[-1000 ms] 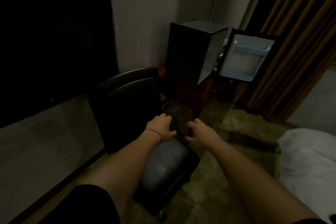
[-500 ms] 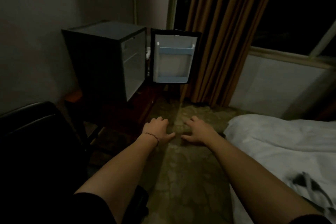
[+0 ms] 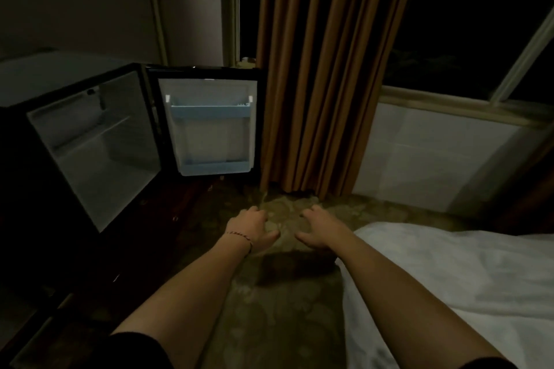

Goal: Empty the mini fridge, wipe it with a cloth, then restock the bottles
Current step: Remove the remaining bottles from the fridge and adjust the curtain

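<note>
Since a moment ago the view has swung right and closer: the black chair has dropped out of frame, and the mini fridge [image 3: 90, 141] now fills the left side with its door [image 3: 207, 126] swung fully open toward the centre.

By size: one white bed [image 3: 464, 278] at lower right, one brown curtain [image 3: 314, 84] at upper centre, one fridge on a dark cabinet [image 3: 144, 234], one door with two shelves, two hands. No bottles and no cloth show anywhere in the frame, and the fridge cavity looks bare, so the emptying seems done.

Both arms reach forward over the patterned floor [image 3: 269, 308] at centre. The left hand [image 3: 250, 229], with a thin bracelet at the wrist, and the right hand [image 3: 319, 229] hang with fingers loosely spread, holding nothing and touching nothing.

Risks from here: the room is very dim, so smears inside the fridge could go unnoticed during wiping. The open door stands just beside the curtain, and a careless reach might bump it or snag the fabric. With the cloth out of sight, the person may need to turn away to find it.
</note>
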